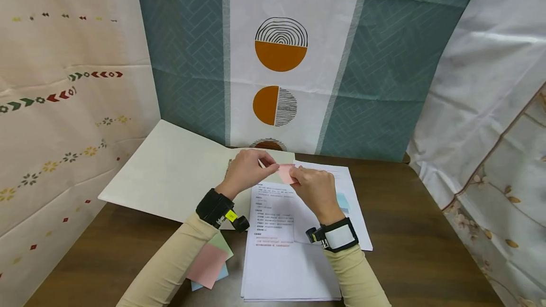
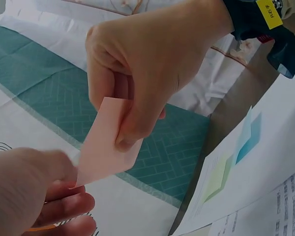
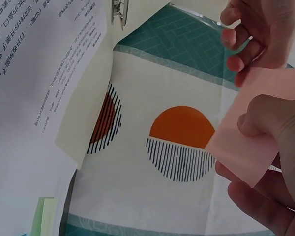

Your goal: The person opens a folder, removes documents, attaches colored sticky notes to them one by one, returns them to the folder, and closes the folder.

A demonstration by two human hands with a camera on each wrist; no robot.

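Note:
A pink sticky note (image 1: 286, 173) is held up over the top of the printed sheets (image 1: 294, 269). My right hand (image 1: 317, 191) pinches it, thumb flat on its face in the right wrist view. My left hand (image 1: 249, 169) pinches the opposite corner between thumb and fingertips, as the left wrist view shows. On a sheet to the right, a blue sticky note (image 2: 249, 135) and a green sticky note (image 2: 219, 181) stand with one edge lifted. Under the raised hands lies an open cream folder (image 1: 170, 174), partly covered by the sheets.
Loose sticky notes in pink (image 1: 207, 265), green (image 1: 222, 243) and blue (image 1: 222, 271) overlap on the brown table (image 1: 409, 231), beside my left forearm. A metal clip (image 3: 119, 12) shows on the folder. Patterned cloths (image 1: 187, 60) hang behind and at both sides.

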